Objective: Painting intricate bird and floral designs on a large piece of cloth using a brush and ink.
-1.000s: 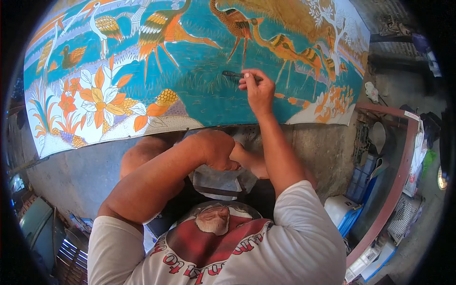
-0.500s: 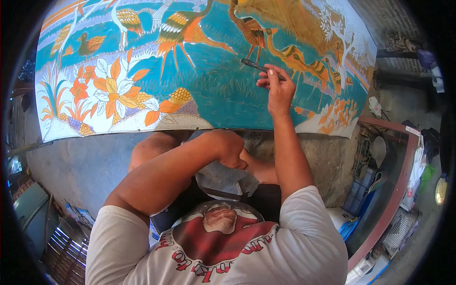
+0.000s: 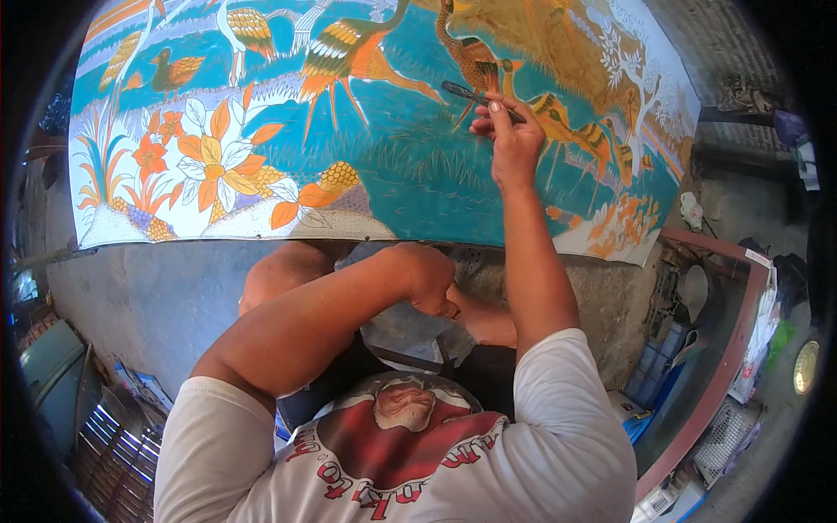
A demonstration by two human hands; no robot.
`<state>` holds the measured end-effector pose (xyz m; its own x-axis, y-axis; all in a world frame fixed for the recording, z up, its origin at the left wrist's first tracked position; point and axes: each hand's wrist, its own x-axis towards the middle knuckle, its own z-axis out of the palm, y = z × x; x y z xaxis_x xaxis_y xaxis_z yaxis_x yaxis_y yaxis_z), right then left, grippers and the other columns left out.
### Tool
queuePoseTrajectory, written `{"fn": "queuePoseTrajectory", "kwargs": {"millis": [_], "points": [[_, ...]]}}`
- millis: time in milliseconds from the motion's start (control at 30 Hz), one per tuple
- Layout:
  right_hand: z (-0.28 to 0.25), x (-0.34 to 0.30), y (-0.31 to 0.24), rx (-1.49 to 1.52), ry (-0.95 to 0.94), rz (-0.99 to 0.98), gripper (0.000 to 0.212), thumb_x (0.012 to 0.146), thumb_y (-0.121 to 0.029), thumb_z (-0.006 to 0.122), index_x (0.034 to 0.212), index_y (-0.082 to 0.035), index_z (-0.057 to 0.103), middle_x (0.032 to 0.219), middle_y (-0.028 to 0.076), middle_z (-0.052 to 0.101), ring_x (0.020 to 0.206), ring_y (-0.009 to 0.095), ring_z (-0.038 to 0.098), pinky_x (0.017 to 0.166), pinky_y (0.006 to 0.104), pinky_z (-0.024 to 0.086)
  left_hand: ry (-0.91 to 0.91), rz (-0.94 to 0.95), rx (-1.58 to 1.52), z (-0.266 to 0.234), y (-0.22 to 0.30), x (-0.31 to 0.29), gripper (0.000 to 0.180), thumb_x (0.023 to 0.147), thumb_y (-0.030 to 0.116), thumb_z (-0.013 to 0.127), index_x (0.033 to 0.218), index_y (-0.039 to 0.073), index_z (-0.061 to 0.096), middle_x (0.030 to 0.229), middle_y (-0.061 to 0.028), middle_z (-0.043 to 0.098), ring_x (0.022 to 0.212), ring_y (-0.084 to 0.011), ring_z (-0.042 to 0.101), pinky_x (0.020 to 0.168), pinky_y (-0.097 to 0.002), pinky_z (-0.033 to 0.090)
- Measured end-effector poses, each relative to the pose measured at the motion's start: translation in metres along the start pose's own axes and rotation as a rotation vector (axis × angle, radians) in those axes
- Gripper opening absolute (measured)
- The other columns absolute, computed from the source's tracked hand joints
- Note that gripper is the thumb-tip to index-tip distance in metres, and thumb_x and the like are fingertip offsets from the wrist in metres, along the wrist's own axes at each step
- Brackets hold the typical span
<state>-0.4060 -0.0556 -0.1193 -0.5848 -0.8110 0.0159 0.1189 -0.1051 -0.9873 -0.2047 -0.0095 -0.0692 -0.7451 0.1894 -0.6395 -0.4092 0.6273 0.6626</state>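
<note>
My right hand (image 3: 516,139) is raised over the painted canvas (image 3: 418,200), its fingers closed around a slim dark pen-shaped tool (image 3: 462,91). The tool's free end points left, beside the legs of a dark brown painted bird (image 3: 471,57); I cannot tell whether it touches the surface. My left hand (image 3: 432,283) rests low by my bent leg, below the canvas's near edge. Its fingers curl downward, and whatever they may hold is hidden. The canvas shows orange wading birds, teal water and orange and white flowers (image 3: 214,170).
At the right stands a reddish-brown frame (image 3: 741,349) with a white perforated basket (image 3: 725,431) beside it. A bamboo slatted piece (image 3: 113,453) lies at lower left, near a grey-green panel (image 3: 52,362). The concrete floor (image 3: 157,305) lies below the canvas.
My right hand, still holding the pen-shaped tool, has moved slightly up, towards the brown bird's legs. The view has shifted a little. My left hand keeps nearly the same pose.
</note>
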Motion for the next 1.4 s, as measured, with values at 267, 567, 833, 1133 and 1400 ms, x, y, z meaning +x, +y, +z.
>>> {"fn": "queuePoseTrajectory", "kwargs": {"millis": [267,567,833,1133,1400], "points": [[0.006,0.015,0.022,-0.043,-0.084,0.044,0.022,0.099,-0.008,0.066,0.117,0.003,0.071,0.094,0.013,0.075,0.071,0.014,0.07,0.065,0.0283,0.061,0.023,-0.004,-0.016,-0.003,0.003,-0.003,0.062,0.085,0.059,0.067,0.081,-0.003,0.075,0.082,-0.0227,0.073,0.086,-0.0406,0.072,0.08,-0.0499,0.056],[0.011,0.022,0.034,-0.128,-0.136,0.049,0.021,0.097,-0.006,0.067,0.117,0.001,0.073,0.094,0.012,0.075,0.072,0.013,0.07,0.066,0.0275,0.061,-0.066,-0.029,0.004,-0.006,0.003,0.0,0.059,0.084,0.059,0.069,0.094,0.002,0.079,0.1,-0.0193,0.076,0.098,-0.0387,0.072,0.086,-0.0477,0.056],[0.012,0.024,0.037,-0.19,-0.148,0.071,0.022,0.097,-0.005,0.066,0.117,0.001,0.073,0.095,0.011,0.075,0.073,0.012,0.069,0.066,0.0268,0.06,-0.009,-0.021,0.006,-0.001,0.002,0.002,0.061,0.084,0.06,0.069,0.095,0.001,0.078,0.102,-0.0194,0.076,0.1,-0.038,0.072,0.087,-0.0475,0.056],[0.012,0.026,0.038,-0.163,-0.143,0.051,0.021,0.096,-0.005,0.067,0.116,-0.001,0.074,0.094,0.01,0.076,0.072,0.011,0.069,0.066,0.0263,0.06,-0.017,-0.04,0.007,-0.006,0.007,-0.003,0.059,0.084,0.06,0.07,0.096,0.002,0.079,0.102,-0.0182,0.076,0.101,-0.0372,0.072,0.087,-0.0468,0.056],[0.008,0.024,0.039,-0.219,-0.139,0.036,0.021,0.097,-0.005,0.066,0.115,-0.001,0.074,0.094,0.01,0.076,0.073,0.012,0.069,0.066,0.0266,0.06,-0.002,-0.001,-0.028,-0.005,0.004,-0.004,0.059,0.084,0.056,0.069,0.095,-0.002,0.075,0.096,-0.0243,0.074,0.098,-0.0433,0.071,0.087,-0.0505,0.055]]}}
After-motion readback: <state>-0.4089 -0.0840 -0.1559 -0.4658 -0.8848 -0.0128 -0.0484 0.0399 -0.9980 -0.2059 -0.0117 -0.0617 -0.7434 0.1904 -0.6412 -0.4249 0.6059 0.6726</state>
